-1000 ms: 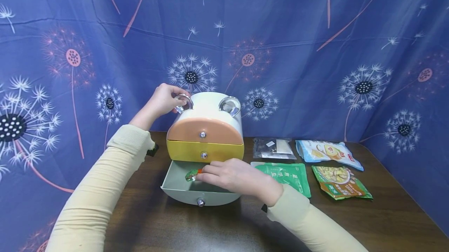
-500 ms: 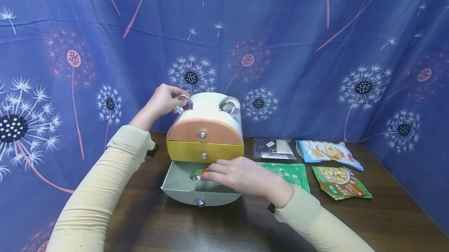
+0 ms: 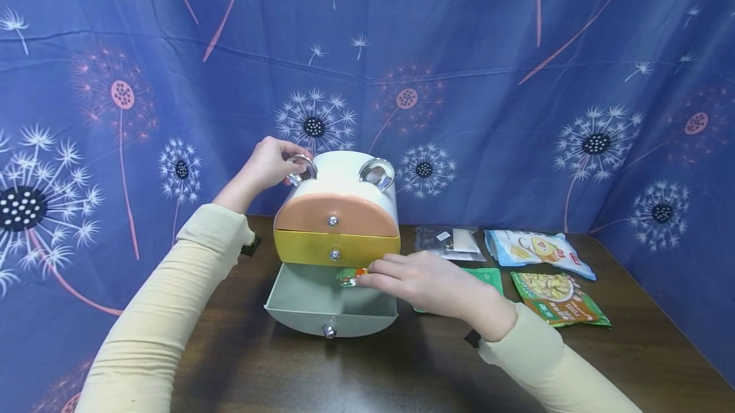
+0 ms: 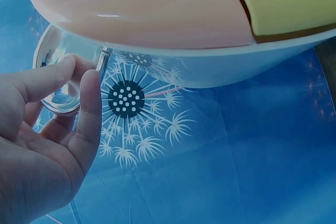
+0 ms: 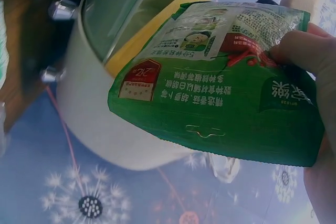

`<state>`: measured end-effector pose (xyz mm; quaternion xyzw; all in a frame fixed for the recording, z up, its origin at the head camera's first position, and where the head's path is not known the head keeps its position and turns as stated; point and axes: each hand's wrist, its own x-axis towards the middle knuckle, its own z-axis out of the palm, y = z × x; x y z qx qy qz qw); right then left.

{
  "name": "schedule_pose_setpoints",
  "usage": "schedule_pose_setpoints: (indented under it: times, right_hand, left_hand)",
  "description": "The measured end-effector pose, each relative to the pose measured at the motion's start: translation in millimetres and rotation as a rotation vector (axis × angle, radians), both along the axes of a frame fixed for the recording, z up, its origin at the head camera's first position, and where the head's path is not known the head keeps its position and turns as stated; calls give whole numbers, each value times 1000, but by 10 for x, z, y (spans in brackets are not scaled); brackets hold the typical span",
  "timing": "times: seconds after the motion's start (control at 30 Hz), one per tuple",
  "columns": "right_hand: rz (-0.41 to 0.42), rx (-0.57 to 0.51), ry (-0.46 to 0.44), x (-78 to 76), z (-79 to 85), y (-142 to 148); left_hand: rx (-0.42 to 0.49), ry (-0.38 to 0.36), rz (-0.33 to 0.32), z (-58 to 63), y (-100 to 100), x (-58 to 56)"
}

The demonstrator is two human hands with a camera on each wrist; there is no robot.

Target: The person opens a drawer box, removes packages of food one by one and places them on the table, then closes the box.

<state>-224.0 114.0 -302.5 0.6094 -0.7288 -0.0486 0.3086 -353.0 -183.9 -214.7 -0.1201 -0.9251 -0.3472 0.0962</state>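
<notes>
A small white storage box (image 3: 339, 173) has an orange top drawer (image 3: 316, 212), a yellow middle drawer (image 3: 304, 247) and a pale green bottom drawer (image 3: 301, 295) pulled out. On its top left my left hand (image 3: 266, 164) grips a silver, ear-like ring (image 4: 65, 98), thumb and fingers around the metal. My right hand (image 3: 425, 280) holds a green food packet (image 5: 210, 93) by one end, the thumb lying on its printed face. In the head view the packet's tip overlaps the right back part of the bottom drawer, and the hand hides the rest.
Right of the box on the wooden table lie a clear bag (image 3: 448, 244), a light blue snack bag (image 3: 540, 252), a green-orange food packet (image 3: 558, 298) and a green pouch (image 3: 488, 277) partly behind my right hand. A blue dandelion-print cloth (image 3: 488, 30) hangs behind.
My right hand has moved to the right with the packet, from over the drawer's middle toward its right side. My left hand stays on the ring.
</notes>
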Motion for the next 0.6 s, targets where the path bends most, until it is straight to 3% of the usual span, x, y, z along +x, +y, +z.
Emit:
schedule_pose_setpoints:
  times: [0.27,0.6]
  right_hand:
    - [-18,8,1,30,29,212]
    - [-11,-42,78,96,25,409]
  left_hand:
    - [7,-5,0,7,-3,1]
    - [5,7,-2,-4,3,6]
